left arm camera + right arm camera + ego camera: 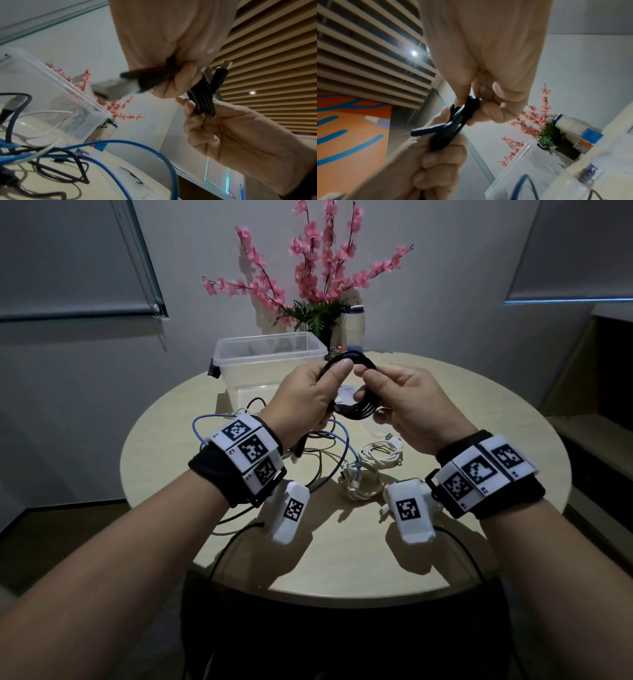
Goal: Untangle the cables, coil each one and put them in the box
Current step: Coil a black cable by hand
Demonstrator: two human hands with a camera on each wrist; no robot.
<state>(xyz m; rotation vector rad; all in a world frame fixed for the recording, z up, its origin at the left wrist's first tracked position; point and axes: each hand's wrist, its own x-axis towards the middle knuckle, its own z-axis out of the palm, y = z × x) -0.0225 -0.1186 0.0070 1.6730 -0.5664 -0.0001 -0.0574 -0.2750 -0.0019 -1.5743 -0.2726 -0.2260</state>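
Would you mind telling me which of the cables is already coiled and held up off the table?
The black cable, gripped as a coil by the left hand and right hand; the blue cable lies loose.

Box (270, 350) stands open-topped at the far side of the table (479, 419); nothing covers its mouth. Blue cable (346, 436) and thin dark cables (315, 453) sprawl just in front of it. White coil (373, 463) lies nearer. Flower pot (322, 333) and bottle (352, 326) crowd the box's far right corner.
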